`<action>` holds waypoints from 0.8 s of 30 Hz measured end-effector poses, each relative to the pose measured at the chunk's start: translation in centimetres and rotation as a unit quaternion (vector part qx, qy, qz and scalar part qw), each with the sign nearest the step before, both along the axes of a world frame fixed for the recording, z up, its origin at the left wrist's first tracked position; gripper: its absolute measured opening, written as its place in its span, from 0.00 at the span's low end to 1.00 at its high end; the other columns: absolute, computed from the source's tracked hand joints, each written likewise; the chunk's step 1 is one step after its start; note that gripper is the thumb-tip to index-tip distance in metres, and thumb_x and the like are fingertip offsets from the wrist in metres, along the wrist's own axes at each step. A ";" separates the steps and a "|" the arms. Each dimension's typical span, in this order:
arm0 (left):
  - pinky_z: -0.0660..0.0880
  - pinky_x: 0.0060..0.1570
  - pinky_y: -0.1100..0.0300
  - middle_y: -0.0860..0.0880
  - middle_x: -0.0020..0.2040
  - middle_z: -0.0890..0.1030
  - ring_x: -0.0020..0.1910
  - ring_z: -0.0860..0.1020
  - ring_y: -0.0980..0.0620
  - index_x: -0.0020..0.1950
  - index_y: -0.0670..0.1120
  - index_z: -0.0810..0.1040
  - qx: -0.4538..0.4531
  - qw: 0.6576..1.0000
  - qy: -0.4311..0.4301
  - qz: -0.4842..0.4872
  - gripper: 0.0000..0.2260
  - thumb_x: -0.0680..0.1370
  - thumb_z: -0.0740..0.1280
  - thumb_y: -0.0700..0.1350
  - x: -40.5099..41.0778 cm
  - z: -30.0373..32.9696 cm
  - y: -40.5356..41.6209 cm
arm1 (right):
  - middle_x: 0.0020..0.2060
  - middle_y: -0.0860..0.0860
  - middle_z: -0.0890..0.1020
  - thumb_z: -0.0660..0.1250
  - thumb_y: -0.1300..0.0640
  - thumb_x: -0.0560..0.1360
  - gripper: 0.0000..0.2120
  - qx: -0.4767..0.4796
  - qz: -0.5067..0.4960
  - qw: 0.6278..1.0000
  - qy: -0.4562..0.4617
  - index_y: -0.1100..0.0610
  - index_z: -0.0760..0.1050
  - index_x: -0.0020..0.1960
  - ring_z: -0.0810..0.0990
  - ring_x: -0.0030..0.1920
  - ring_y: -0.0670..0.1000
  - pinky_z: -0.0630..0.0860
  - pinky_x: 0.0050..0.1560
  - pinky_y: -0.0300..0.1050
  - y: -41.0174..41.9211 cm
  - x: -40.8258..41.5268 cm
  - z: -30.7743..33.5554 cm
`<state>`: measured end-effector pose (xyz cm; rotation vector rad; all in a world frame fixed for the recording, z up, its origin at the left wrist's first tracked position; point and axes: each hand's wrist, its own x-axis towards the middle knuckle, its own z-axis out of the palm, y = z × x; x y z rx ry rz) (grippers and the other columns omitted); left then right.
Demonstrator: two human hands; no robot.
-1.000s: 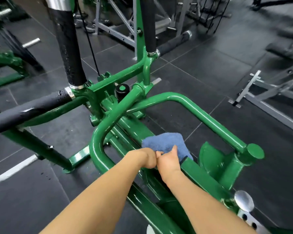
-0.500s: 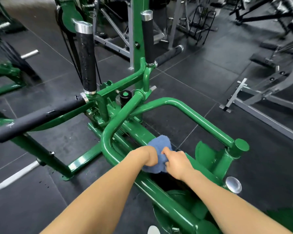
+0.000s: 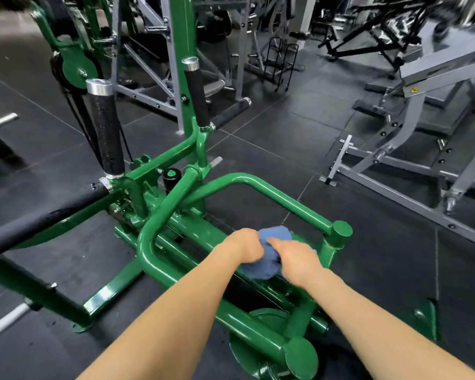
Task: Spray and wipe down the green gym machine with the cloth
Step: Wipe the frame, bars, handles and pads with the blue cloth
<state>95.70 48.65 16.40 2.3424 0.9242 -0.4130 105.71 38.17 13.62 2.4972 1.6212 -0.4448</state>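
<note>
Beside green machine, grey bench frame

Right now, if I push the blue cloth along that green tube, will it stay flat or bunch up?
The blue cloth looks soft and already crumpled between both hands, so it will likely bunch. The green tube is glossy and rounded; the cloth probably slides easily and may slip off sideways.

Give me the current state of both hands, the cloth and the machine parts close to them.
left hand: gripping the cloth's left side
right hand: gripping the cloth's right side
blue cloth: bunched between both hands, over the lower frame bars
green gym machine: glossy, loop bar bare
black foam grips: upright, untouched
spray bottle: not in view
</note>
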 end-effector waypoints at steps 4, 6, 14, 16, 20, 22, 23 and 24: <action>0.62 0.70 0.53 0.38 0.73 0.66 0.72 0.65 0.42 0.71 0.37 0.67 -0.016 0.997 0.050 -0.050 0.19 0.80 0.55 0.38 -0.4 -2.9 -2.9 | 0.61 0.56 0.71 0.62 0.62 0.76 0.24 -0.038 -0.008 0.998 -0.049 0.55 0.63 0.70 0.71 0.61 0.58 0.71 0.53 0.51 -3.4 -2.7 -3.2; 0.58 0.73 0.54 0.40 0.75 0.63 0.75 0.60 0.45 0.73 0.38 0.65 -0.024 0.997 0.032 -0.066 0.21 0.79 0.55 0.38 -0.7 -3.2 -3.9 | 0.60 0.56 0.71 0.63 0.61 0.75 0.21 -0.052 -0.020 0.997 -0.049 0.56 0.65 0.67 0.73 0.61 0.57 0.72 0.52 0.51 -3.8 -2.9 -2.5; 0.68 0.65 0.52 0.40 0.68 0.72 0.67 0.70 0.41 0.68 0.41 0.72 -0.071 0.995 -0.009 -0.066 0.20 0.76 0.58 0.35 -1.3 -3.6 -4.4 | 0.71 0.58 0.63 0.70 0.30 0.64 0.53 -0.114 -0.097 0.986 -0.069 0.59 0.52 0.75 0.62 0.71 0.60 0.64 0.65 0.57 -2.3 -3.2 -1.9; 0.64 0.69 0.53 0.41 0.74 0.67 0.72 0.66 0.42 0.73 0.41 0.67 -0.082 0.995 -0.012 -0.063 0.24 0.76 0.57 0.35 -1.5 -3.7 -4.2 | 0.77 0.60 0.44 0.71 0.31 0.64 0.63 -0.123 -0.126 0.983 -0.053 0.58 0.34 0.78 0.48 0.76 0.65 0.57 0.70 0.63 -1.9 -3.0 -3.4; 0.57 0.73 0.57 0.42 0.77 0.61 0.76 0.60 0.46 0.76 0.40 0.62 -0.076 0.995 -0.037 -0.054 0.25 0.78 0.57 0.35 -1.2 -4.5 -3.7 | 0.76 0.64 0.44 0.72 0.41 0.70 0.57 -0.121 -0.122 0.984 -0.054 0.57 0.31 0.76 0.52 0.75 0.66 0.55 0.72 0.62 -1.2 -1.3 -6.0; 0.61 0.69 0.58 0.42 0.74 0.67 0.72 0.65 0.44 0.73 0.40 0.66 -0.067 0.996 -0.050 -0.037 0.23 0.78 0.58 0.35 -0.8 -4.9 -3.1 | 0.72 0.62 0.60 0.70 0.41 0.70 0.53 -0.080 -0.101 0.990 -0.059 0.58 0.38 0.78 0.65 0.70 0.62 0.63 0.68 0.57 -0.6 -0.2 -6.6; 0.63 0.68 0.58 0.41 0.72 0.69 0.70 0.67 0.44 0.72 0.40 0.68 -0.060 0.996 -0.061 -0.023 0.22 0.78 0.58 0.35 -0.6 -5.1 -2.6 | 0.68 0.60 0.65 0.70 0.40 0.69 0.52 -0.059 -0.087 0.993 -0.053 0.58 0.42 0.78 0.69 0.66 0.61 0.66 0.64 0.54 -0.4 0.4 -6.8; 0.64 0.67 0.58 0.41 0.70 0.71 0.69 0.69 0.43 0.71 0.41 0.70 -0.053 0.996 -0.076 0.000 0.21 0.77 0.58 0.35 -0.4 -5.5 -2.1 | 0.65 0.59 0.68 0.70 0.38 0.69 0.51 -0.044 -0.074 0.995 -0.039 0.58 0.44 0.77 0.72 0.63 0.60 0.68 0.61 0.52 -0.3 0.9 -7.1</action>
